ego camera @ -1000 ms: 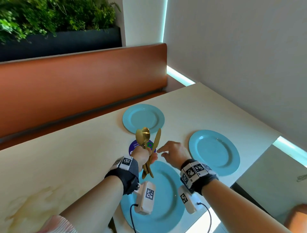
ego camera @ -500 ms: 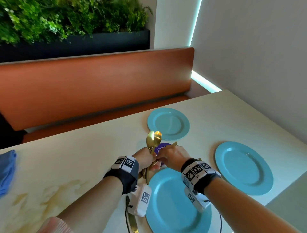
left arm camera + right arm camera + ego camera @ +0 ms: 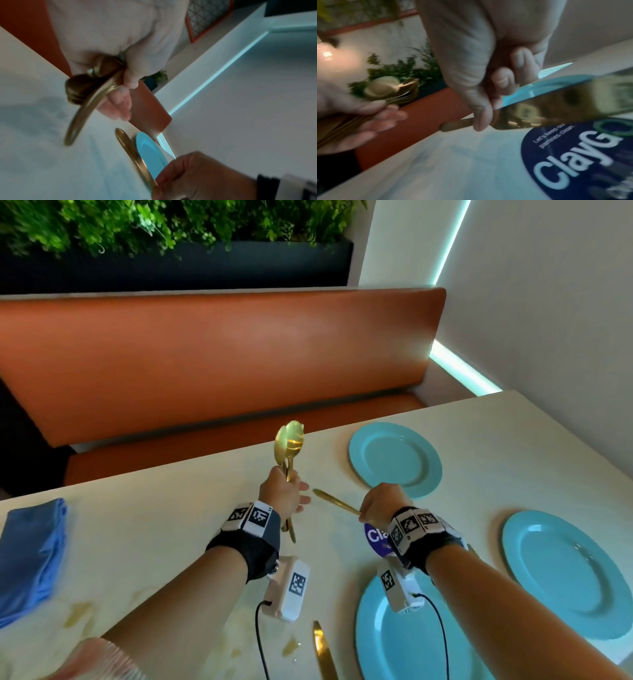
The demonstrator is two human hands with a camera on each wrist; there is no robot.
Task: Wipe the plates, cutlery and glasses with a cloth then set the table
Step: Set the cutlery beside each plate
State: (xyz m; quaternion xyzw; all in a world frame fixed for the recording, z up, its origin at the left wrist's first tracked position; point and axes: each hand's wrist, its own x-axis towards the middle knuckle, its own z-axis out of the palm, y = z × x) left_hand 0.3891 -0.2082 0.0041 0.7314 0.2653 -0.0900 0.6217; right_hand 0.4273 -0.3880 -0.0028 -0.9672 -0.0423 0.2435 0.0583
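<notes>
My left hand (image 3: 287, 494) grips a bundle of gold cutlery (image 3: 289, 444) upright above the table, spoon bowls on top. Its handles (image 3: 80, 116) stick out below the fist. My right hand (image 3: 375, 504) pinches a single gold knife (image 3: 334, 501) held level, one end pointing at the left hand. The right wrist view shows this knife's blade (image 3: 570, 104) running under the palm. Three blue plates lie on the table: far (image 3: 394, 458), right (image 3: 565, 573) and near (image 3: 407, 642). Another gold knife (image 3: 323, 652) lies left of the near plate.
A folded blue cloth (image 3: 30, 553) lies at the table's left edge. A round purple sticker (image 3: 375, 537) is on the cream table (image 3: 154, 542) under my right wrist. An orange bench (image 3: 212, 361) runs behind the table, with a wall on the right.
My right hand has drawn one gold knife out of the bundle and moved right, away from my left hand. The view has swung left, bringing the blue cloth into sight.
</notes>
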